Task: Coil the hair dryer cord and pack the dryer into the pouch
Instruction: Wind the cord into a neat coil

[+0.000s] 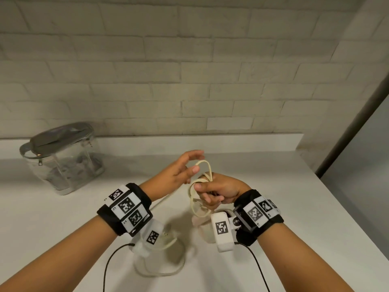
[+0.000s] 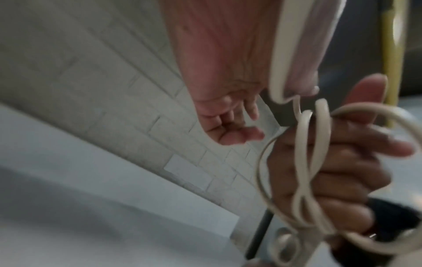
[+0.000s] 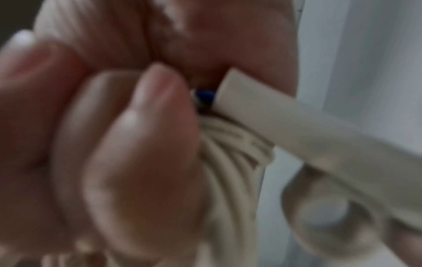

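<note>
The cord (image 1: 199,193) is partly coiled: several cream loops are bunched in the right hand (image 1: 219,191), whose fingers are curled tight round them above the counter (image 1: 63,218). The left hand (image 1: 182,167), just left of the coil, has its fingers loosely spread, with a loop running across the thumb side; whether it actually pinches the cord I cannot tell. A slack stretch trails from the coil toward the person, near the pale dryer (image 1: 205,230) lying under the right wrist. The pouch (image 1: 63,159), clear with a grey zipped top, stands well left of the coil by the wall. Risk: the loops look uneven, so they may spring open or tangle if the right hand eases, and pulling in slack could drag the dryer.
</note>
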Demonstrator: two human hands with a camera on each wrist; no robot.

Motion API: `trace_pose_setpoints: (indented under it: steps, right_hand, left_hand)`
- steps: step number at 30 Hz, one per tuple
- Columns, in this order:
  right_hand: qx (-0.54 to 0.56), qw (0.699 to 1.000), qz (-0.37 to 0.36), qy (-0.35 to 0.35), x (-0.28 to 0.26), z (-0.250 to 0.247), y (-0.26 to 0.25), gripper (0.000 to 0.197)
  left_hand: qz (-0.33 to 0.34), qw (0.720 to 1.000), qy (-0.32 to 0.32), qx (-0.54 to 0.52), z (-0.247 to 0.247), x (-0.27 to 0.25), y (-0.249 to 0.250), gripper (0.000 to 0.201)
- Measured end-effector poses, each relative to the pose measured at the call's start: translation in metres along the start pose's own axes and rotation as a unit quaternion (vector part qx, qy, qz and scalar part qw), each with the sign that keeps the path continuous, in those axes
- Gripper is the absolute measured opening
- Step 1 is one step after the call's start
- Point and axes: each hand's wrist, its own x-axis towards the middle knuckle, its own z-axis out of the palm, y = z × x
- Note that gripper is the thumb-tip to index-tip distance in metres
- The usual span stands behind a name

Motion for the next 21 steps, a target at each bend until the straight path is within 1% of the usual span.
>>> trace_pose_setpoints:
  steps: [2, 4, 5, 6, 7, 9, 11, 12, 13, 15, 17, 18, 19, 21]
  right_hand:
    - [0.001, 1.0, 0.013, -0.007, -0.001, -0.003, 0.0, 0.037]
    - [-0.021, 0.999, 0.03, -0.019, -0.003, -0.004, 0.0, 0.033]
    - [-0.031, 0.998, 0.038, -0.027, -0.004, -0.003, 0.0, 0.037]
    - [-0.037, 0.998, 0.047, -0.026, -0.004, -0.003, 0.0, 0.046]
    - [-0.043, 0.998, 0.053, -0.018, -0.004, -0.003, 0.0, 0.049]
    - [-0.059, 0.997, 0.047, 0.0, -0.002, -0.001, 0.0, 0.037]
    - [-0.052, 0.998, 0.023, 0.025, 0.0, -0.001, 0.001, 0.035]
    - [-0.043, 0.998, 0.016, 0.046, -0.001, -0.001, 0.0, 0.035]
    - [-0.035, 0.996, 0.012, 0.076, -0.002, -0.004, 0.001, 0.033]
    - [-0.019, 0.991, 0.0, 0.133, -0.008, -0.009, 0.0, 0.031]
    - [-0.014, 0.984, -0.033, 0.173, -0.012, -0.009, -0.002, 0.016]
    - [-0.013, 0.98, -0.054, 0.188, -0.013, -0.01, -0.001, 0.012]
    - [-0.015, 0.976, -0.069, 0.206, -0.014, -0.011, -0.001, 0.013]
    - [-0.033, 0.967, -0.085, 0.239, -0.014, -0.015, 0.001, 0.009]
  left_hand:
    - [-0.039, 0.996, -0.06, -0.046, 0.006, 0.0, 0.006, 0.05]
    - [-0.062, 0.993, -0.094, -0.023, 0.005, -0.001, 0.011, 0.05]
    - [-0.062, 0.993, -0.098, 0.0, 0.003, -0.002, 0.013, 0.052]
    - [-0.063, 0.993, -0.096, 0.018, 0.002, -0.003, 0.014, 0.054]
    - [-0.065, 0.993, -0.091, 0.033, 0.001, -0.004, 0.016, 0.058]
    - [-0.066, 0.993, -0.083, 0.058, 0.001, -0.006, 0.019, 0.066]
    - [-0.071, 0.991, -0.076, 0.088, 0.004, -0.007, 0.02, 0.076]
    - [-0.07, 0.989, -0.074, 0.105, 0.006, -0.008, 0.02, 0.076]
    - [-0.065, 0.989, -0.065, 0.117, 0.008, -0.008, 0.018, 0.071]
    - [-0.052, 0.991, -0.01, 0.122, 0.012, -0.008, 0.009, 0.052]
    - [-0.064, 0.992, 0.061, 0.093, 0.011, -0.007, -0.002, 0.023]
    - [-0.079, 0.992, 0.077, 0.059, 0.009, -0.007, -0.007, 0.013]
    - [-0.093, 0.993, 0.074, 0.015, 0.008, -0.005, -0.009, 0.01]
    - [-0.103, 0.991, 0.038, -0.074, 0.007, -0.004, -0.01, 0.008]
